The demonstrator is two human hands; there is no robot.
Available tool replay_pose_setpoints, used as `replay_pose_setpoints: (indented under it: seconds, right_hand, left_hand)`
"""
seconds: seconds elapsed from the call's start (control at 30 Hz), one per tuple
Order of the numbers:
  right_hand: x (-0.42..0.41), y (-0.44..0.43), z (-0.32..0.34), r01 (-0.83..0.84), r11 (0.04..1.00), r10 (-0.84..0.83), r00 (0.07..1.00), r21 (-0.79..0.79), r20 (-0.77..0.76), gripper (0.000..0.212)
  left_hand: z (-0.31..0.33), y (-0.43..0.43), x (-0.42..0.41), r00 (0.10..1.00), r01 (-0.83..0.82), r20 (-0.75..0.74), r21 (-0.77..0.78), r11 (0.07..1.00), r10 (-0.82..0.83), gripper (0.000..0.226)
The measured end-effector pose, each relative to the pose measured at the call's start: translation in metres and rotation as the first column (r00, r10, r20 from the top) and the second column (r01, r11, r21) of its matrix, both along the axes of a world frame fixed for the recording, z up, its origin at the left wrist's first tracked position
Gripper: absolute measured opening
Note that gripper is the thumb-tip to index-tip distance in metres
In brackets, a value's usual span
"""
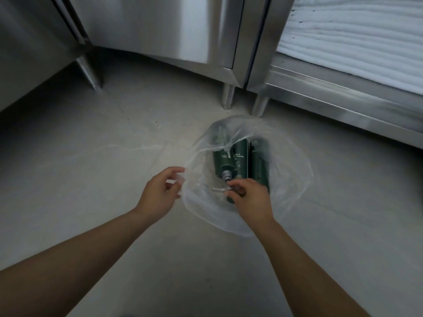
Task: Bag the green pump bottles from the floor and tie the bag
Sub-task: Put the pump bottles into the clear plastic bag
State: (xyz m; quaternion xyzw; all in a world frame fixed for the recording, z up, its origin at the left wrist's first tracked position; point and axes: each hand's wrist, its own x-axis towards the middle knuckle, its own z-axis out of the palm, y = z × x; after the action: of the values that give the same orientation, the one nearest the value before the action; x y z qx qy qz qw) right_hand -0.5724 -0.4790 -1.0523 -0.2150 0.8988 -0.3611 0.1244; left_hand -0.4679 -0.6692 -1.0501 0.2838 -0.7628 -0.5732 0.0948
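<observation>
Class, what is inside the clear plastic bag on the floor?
Three green pump bottles lie inside the clear plastic bag. The right hand covers their near ends, so anything beneath it is hidden.

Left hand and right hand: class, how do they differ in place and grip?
The left hand pinches the clear bag at its left rim, outside it; the right hand reaches into the mouth, its grip closing around a pump among the green bottles. Both are bare.

bottles [223, 160]: dark green, white lettering | bag [203, 211]: clear (milky sheen) | floor [91, 156]: pale grey | cabinets [160, 26]: steel-silver
</observation>
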Motion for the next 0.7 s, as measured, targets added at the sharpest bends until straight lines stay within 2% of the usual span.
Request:
replay_pose_setpoints:
  seconds: [0.13,0.23,0.33,0.4,0.57,0.7]
  right_hand:
    - [0.001,-0.02,-0.012,-0.069,0.978,0.067,0.998,0.195,0.018,0.023]
    - [0.005,-0.022,-0.014,-0.109,0.968,0.111,0.994,0.227,0.003,0.025]
    - [0.002,-0.015,0.003,0.02,1.0,-0.02,0.997,0.007,0.079,0.03]
    - [-0.008,-0.008,0.022,0.142,0.978,-0.126,0.986,-0.153,0.109,0.035]
    - [-0.038,0.027,0.055,0.161,0.958,-0.19,0.976,-0.238,-0.104,0.035]
    - [-0.053,0.062,0.049,0.256,0.948,-0.312,0.871,-0.191,-0.379,0.034]
  left_hand:
    - [0.013,0.001,-0.006,0.998,-0.058,-0.009,-0.001,0.998,0.058,0.017]
    - [0.019,0.004,-0.007,0.999,-0.045,-0.015,-0.008,0.999,0.045,0.018]
    - [0.02,0.01,-0.007,1.0,-0.005,-0.006,-0.034,0.999,0.005,0.018]
    - [0.018,0.01,-0.009,1.0,0.008,0.008,-0.062,0.998,-0.008,0.018]
    - [0.023,0.013,-0.017,1.0,-0.004,0.0,-0.199,0.98,0.004,0.034]
    - [0.031,0.017,-0.026,1.0,-0.008,-0.028,-0.257,0.966,0.001,0.049]
